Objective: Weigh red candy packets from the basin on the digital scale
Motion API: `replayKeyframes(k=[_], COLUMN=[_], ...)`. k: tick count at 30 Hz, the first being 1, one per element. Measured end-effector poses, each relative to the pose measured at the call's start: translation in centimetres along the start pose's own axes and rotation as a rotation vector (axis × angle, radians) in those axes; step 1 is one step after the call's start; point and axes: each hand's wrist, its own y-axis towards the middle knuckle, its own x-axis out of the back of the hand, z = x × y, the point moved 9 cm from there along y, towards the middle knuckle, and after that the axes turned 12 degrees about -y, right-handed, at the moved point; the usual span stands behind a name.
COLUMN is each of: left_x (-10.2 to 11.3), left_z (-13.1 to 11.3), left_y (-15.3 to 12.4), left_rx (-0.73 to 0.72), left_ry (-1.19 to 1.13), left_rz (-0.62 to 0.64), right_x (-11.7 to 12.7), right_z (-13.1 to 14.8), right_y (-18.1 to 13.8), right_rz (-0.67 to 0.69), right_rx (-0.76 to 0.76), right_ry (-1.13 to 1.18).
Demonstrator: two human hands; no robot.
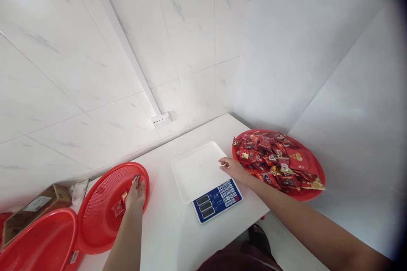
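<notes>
My left hand [136,192] reaches into a red mesh basket [98,220] at the left, fingers closed on a small dark snack packet [137,177]. Two more red packets [119,207] lie in the basket beside the hand. My right hand [232,167] rests at the right edge of the white pan of a digital scale [199,169], fingers loosely spread and holding nothing. Just to its right stands a red tray [314,190] heaped with several red snack packets [276,159].
The scale has a blue keypad front [218,201] facing me. A second red basket [41,243] and a cardboard box [34,209] sit at the far left. A wall socket [161,119] is mounted on the tiled wall behind the white table [171,237].
</notes>
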Motion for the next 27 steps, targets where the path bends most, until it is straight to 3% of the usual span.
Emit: replayKeyframes(k=[2, 4, 9, 12, 16, 19, 23, 27], left_x=[1.5, 1.6, -0.9, -2.5, -5.5, -7.3, -8.3, -9.0], left_z=[0.2, 2.1, 10.2, 12.7, 11.9, 11.2, 11.6, 11.8], left_y=[0.0, -0.7, -4.0, -5.7, -7.0, -8.0, -9.6, -11.0], left_rx=[0.027, 0.072, 0.193, 0.155, -0.054, -0.138, -0.080, 0.015], left_ry=[0.044, 0.121, 0.390, 0.540, 0.681, 0.751, 0.805, 0.704], left_rz=[-0.030, -0.013, 0.139, 0.235, 0.366, 0.454, 0.544, 0.565], right_x=[1.3, 1.5, -0.2, -1.3, -1.5, 0.5, 5.5, 8.9], right_z=[-1.5, -2.3, -3.2, -3.6, -2.8, -2.0, -3.3, -7.0], right_y=[-0.3, -0.7, -1.6, -1.6, -1.3, -1.4, -2.0, -2.3], right_rz=[-0.079, -0.102, -0.049, -0.016, -0.028, -0.127, -0.310, -0.354], right_rx=[-0.012, -0.012, -0.032, -0.086, -0.042, 0.033, 0.020, -0.120], right_ry=[-0.173, -0.298, -0.431, -0.461, -0.446, -0.433, -0.500, -0.527])
